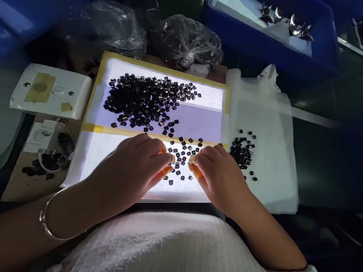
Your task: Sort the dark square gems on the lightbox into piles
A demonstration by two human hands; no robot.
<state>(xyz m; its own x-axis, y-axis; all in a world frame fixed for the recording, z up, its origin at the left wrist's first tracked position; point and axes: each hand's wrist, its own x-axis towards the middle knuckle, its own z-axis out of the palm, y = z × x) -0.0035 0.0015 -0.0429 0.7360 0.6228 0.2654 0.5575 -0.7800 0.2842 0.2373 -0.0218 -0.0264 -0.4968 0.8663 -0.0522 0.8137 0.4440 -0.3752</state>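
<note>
A lit white panel with yellow tape edges lies in front of me. Small black square pieces are scattered on its near half, between my two hands. My left hand, a silver bangle on its wrist, is closed at the left of these pieces. Opposite it, my right hand is closed at their right side. Orange-yellow coverings show on fingertips of both hands. Whatever the fingers pinch is too small or hidden to make out. A dense heap of black pieces covers the panel's far half.
Right of the panel, a smaller pile of black pieces rests on a white sheet. A white switch plate sits at the left. Behind are clear plastic bags and a blue bin with shiny metal parts.
</note>
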